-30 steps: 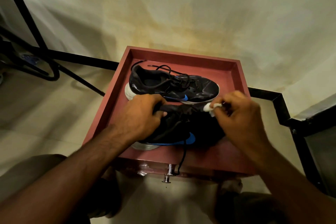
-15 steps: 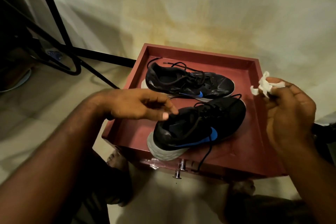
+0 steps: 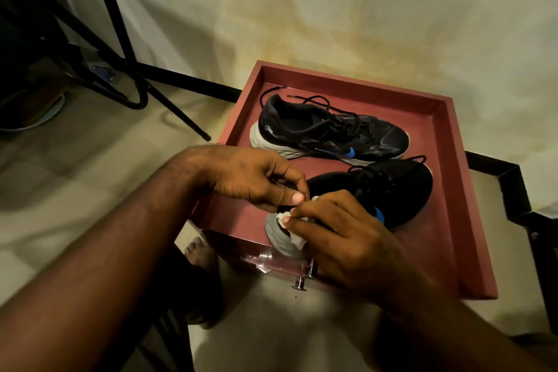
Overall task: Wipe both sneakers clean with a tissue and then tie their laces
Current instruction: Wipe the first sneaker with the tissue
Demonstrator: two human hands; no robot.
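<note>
Two black sneakers with blue logos and pale soles lie on a red tray-topped stand point(image 3: 447, 220). The far sneaker point(image 3: 329, 133) has loose, untied laces. The near sneaker point(image 3: 398, 190) lies toe to the right, its heel toward me. My right hand point(image 3: 341, 238) presses a white tissue point(image 3: 291, 228) against that heel. My left hand point(image 3: 256, 178) pinches the tissue's upper edge next to the heel collar. The heel is mostly hidden by both hands.
Black metal legs point(image 3: 142, 81) of a stand rise at the left. A stained wall point(image 3: 362, 9) stands behind the tray. A drawer knob point(image 3: 300, 282) juts from the stand's front. My bare foot point(image 3: 199, 254) rests on the tiled floor below it.
My right hand brought the tissue from the tray's right side down onto the near sneaker's heel. My left hand closed in and pinched the tissue. The camera view shifted left.
</note>
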